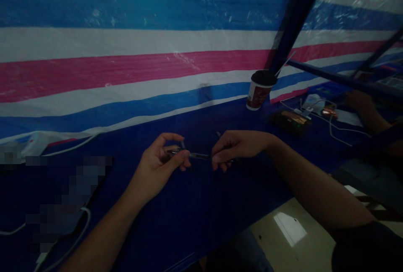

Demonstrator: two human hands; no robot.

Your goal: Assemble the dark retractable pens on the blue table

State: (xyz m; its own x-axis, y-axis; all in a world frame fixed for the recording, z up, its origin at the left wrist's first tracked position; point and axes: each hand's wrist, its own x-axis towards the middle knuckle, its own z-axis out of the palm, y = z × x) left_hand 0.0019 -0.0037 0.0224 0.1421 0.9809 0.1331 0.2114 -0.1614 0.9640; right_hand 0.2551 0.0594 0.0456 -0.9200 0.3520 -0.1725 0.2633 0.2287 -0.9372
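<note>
I've got a slim, shiny rod (200, 155) strung between both hands, right over the blue tabletop (195, 209)! Its long axis runs left to right, nearly level, dipping slightly toward the right; which end is the tip, I can't tell from here. The left hand (168, 154) pinches one end, thumb against fingers, the right hand (231, 150) grips the other, fingers bent downward, and beyond stands a lidded cup (258, 92).

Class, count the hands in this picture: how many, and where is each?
3: the wearer's left hand and right hand, gripping a thin item over the blue table, and another person's hand at far right. More may be hidden in the dark there.
</note>
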